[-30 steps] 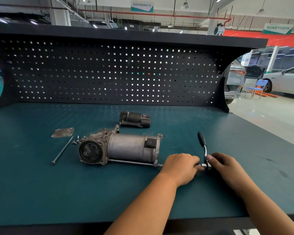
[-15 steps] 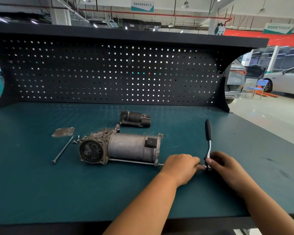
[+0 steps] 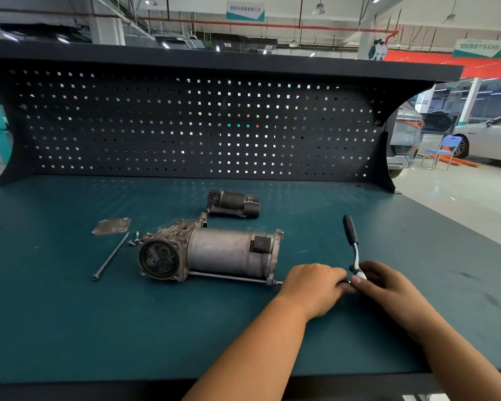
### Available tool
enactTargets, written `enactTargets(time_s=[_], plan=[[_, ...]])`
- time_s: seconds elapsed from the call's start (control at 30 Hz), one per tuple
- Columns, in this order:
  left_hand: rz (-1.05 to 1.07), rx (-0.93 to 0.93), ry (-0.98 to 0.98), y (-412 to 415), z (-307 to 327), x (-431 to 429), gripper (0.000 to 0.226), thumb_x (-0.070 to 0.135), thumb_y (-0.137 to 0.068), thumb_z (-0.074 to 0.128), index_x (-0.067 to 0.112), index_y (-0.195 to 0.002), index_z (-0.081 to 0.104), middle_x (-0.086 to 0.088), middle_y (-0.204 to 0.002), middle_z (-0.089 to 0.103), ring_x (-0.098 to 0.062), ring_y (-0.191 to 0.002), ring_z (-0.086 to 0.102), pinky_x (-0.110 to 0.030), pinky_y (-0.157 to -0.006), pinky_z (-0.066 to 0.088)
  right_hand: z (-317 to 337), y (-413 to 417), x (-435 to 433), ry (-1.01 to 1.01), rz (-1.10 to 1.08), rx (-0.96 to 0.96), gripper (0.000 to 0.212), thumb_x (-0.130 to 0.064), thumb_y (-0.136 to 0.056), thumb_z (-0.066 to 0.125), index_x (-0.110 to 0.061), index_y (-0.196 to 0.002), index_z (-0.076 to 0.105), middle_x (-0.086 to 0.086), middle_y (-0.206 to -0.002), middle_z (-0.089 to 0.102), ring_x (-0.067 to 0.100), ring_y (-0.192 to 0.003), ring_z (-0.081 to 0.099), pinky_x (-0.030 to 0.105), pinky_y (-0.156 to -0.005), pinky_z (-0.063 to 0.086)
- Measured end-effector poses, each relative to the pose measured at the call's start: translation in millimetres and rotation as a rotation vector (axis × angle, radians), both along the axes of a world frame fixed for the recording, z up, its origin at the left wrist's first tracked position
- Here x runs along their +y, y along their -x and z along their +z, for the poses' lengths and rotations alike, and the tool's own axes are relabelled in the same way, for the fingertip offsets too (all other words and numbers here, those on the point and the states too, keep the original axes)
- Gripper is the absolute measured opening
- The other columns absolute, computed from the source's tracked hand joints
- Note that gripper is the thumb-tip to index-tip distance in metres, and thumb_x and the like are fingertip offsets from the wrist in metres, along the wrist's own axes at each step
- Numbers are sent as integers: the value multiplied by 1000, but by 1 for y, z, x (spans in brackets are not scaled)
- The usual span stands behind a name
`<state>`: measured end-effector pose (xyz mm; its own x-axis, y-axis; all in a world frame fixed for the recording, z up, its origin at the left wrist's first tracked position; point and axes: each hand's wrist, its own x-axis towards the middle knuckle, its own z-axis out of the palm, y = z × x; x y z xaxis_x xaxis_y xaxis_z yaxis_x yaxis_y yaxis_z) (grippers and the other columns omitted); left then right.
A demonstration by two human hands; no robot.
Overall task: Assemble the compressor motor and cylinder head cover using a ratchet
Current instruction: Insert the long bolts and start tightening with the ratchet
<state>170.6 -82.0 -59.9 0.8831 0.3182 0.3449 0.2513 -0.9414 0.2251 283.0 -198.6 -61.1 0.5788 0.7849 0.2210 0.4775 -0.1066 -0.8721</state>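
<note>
The grey compressor motor [image 3: 220, 253] lies on its side on the green bench, its round open cylinder end facing left. A long bolt [image 3: 229, 276] runs along its near side and ends at the right flange. My left hand [image 3: 313, 287] is curled round the ratchet's extension bar just right of that flange; the bar itself is mostly hidden. My right hand [image 3: 388, 287] pinches the ratchet [image 3: 355, 247] at its head. Its black handle stands up, tilted slightly left. The flat cylinder head cover [image 3: 111, 226] lies at the left.
A second long bolt [image 3: 110, 256] and small screws [image 3: 133, 241] lie between the cover and the motor. A dark cylindrical part [image 3: 233, 204] sits behind the motor. The pegboard [image 3: 185, 125] walls the back of the bench, whose front edge [image 3: 128, 383] is near me.
The ratchet handle swung up to nearly upright, then came back down tilted to the left. Both hands stayed at the ratchet head and the motor did not move.
</note>
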Motion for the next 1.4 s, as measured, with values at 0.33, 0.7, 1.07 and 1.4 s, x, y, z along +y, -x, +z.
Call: enactTargets(time_s=[0.33,0.7,1.07,1.4], plan=[[19,27,-32,-4,-3,3,34,43,-97,41,11,-96,54,-16,-103,64,-38,-96,57,-37,-64,31,-1,-4,0,-81,-21,44,18,1,-83,67,-15,-90,65,-1,-79,71,7,-72,66,15,-69,50],[-13,-21,-23,0,-3,2,33,32,-100,41,6,-97,60,-13,-101,60,-36,-96,55,-38,-68,35,-1,-7,-3,5,-18,-54,11,-17,-92,59,-12,-84,64,-1,-70,64,12,-68,58,26,-68,44],[-7,-36,7,-1,-1,0,29,39,-97,44,12,-94,54,-15,-99,65,-37,-93,57,-37,-64,33,-1,-6,1,113,-89,-142,26,-28,-96,52,-13,-77,62,2,-69,61,15,-66,52,29,-65,40],[-16,-38,-1,-2,-2,2,29,40,-98,41,13,-97,52,-13,-103,64,-36,-95,56,-36,-64,31,-3,-8,-1,-15,-3,-95,10,-9,-91,60,-17,-85,63,2,-75,67,7,-69,59,19,-68,44]])
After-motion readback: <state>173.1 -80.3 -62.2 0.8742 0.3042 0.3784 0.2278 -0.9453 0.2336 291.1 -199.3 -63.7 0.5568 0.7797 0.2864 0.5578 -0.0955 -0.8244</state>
